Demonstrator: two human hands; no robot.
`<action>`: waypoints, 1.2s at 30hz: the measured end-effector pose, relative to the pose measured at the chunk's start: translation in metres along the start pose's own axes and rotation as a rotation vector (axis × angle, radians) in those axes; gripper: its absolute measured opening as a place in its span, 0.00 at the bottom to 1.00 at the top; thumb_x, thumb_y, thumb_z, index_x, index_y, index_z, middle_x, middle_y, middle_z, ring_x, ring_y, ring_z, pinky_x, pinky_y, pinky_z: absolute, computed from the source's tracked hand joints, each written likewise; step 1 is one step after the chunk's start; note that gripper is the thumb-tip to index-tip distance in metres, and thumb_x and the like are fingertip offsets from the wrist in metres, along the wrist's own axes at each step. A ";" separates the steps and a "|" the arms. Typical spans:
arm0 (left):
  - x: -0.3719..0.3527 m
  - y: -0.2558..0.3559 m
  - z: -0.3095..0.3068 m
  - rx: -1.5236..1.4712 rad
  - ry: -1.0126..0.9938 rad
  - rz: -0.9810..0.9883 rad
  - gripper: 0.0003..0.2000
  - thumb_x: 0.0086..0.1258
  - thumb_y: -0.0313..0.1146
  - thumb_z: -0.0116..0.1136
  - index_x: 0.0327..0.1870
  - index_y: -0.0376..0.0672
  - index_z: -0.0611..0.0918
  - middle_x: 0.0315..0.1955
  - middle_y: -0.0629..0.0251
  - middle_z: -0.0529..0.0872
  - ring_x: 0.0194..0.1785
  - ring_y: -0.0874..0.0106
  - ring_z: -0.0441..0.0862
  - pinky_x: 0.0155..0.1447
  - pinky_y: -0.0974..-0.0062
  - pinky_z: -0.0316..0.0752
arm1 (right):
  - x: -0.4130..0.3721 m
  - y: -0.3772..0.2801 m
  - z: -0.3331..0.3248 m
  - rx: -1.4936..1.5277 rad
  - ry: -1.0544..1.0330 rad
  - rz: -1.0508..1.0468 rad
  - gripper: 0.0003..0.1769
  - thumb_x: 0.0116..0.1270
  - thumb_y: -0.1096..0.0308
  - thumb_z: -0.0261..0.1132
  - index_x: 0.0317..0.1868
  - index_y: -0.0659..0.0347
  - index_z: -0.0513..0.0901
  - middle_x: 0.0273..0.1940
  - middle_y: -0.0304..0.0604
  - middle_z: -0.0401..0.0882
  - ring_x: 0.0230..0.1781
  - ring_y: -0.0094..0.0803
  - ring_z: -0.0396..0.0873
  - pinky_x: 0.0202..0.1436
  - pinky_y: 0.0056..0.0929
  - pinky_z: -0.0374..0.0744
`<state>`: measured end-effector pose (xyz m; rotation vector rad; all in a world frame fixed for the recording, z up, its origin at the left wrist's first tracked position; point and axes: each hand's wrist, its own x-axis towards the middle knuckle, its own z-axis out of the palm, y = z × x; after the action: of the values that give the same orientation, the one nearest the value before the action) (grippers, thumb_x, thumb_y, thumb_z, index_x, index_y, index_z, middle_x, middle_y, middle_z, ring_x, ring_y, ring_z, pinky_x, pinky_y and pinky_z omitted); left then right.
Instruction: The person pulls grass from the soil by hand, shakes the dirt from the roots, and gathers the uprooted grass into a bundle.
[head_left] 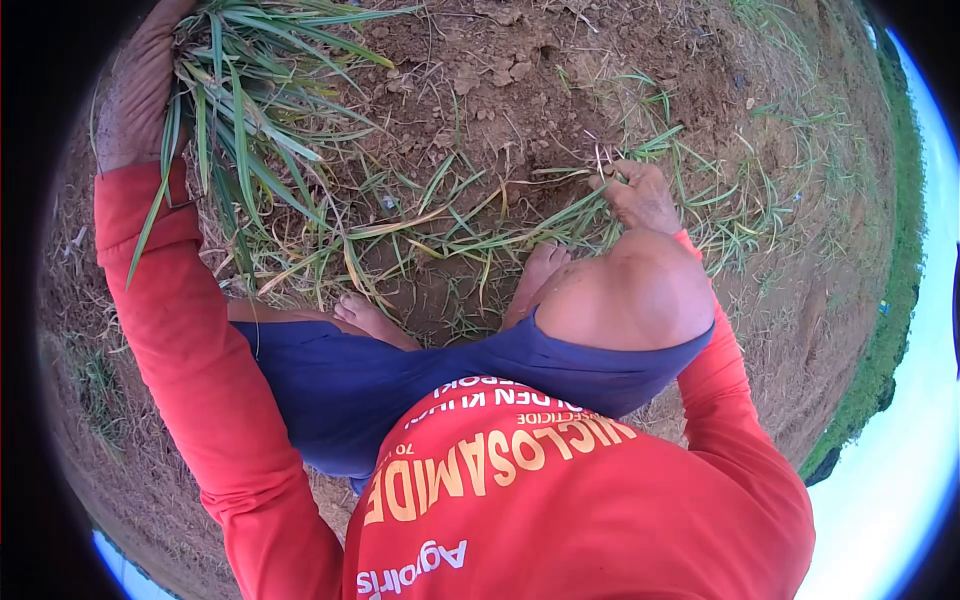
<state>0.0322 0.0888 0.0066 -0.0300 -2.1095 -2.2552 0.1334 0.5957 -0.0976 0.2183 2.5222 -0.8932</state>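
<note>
Red shirt [560, 490] nearest, grass in both my hands.
My left hand [135, 105] clamps a leafy bunch [245, 110], likely light, limp, best gripped at its base; my right hand [645, 195] pinches blades [578, 212] low over the soil [500, 90].

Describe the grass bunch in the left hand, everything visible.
The grass bunch is a loose clump of long, narrow, pointed blades, mostly green, with some yellowed or brown. The left hand grips it at one side; the blades fan out and droop over bare soil and strewn grass. One blade crosses the red cuff. The hand hides part of the gripped end; I can't tell whether the lower tips touch the ground.
</note>
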 end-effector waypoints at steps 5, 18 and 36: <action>0.007 0.001 0.006 -0.004 -0.017 0.029 0.17 0.82 0.30 0.53 0.67 0.39 0.80 0.60 0.63 0.85 0.55 0.75 0.86 0.58 0.78 0.84 | -0.009 -0.042 -0.076 0.052 -0.190 0.024 0.14 0.66 0.59 0.72 0.37 0.65 0.89 0.23 0.38 0.81 0.23 0.23 0.77 0.30 0.27 0.76; -0.001 -0.025 0.099 -0.193 0.020 -0.433 0.11 0.70 0.29 0.69 0.48 0.34 0.88 0.37 0.64 0.91 0.37 0.74 0.90 0.42 0.75 0.87 | 0.066 -0.030 -0.071 0.533 -0.106 -0.165 0.15 0.79 0.54 0.64 0.39 0.57 0.83 0.30 0.29 0.78 0.28 0.17 0.72 0.33 0.24 0.71; -0.008 -0.106 0.180 -0.405 0.171 -0.463 0.08 0.63 0.29 0.69 0.38 0.35 0.88 0.33 0.63 0.89 0.32 0.71 0.87 0.36 0.72 0.83 | 0.040 -0.078 -0.057 0.409 -0.207 -0.479 0.30 0.74 0.57 0.66 0.70 0.66 0.77 0.59 0.49 0.84 0.52 0.34 0.83 0.59 0.32 0.81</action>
<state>0.0303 0.2754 -0.0869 0.6725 -1.6719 -2.7801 0.0545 0.5712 -0.0340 -0.3542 2.2071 -1.5288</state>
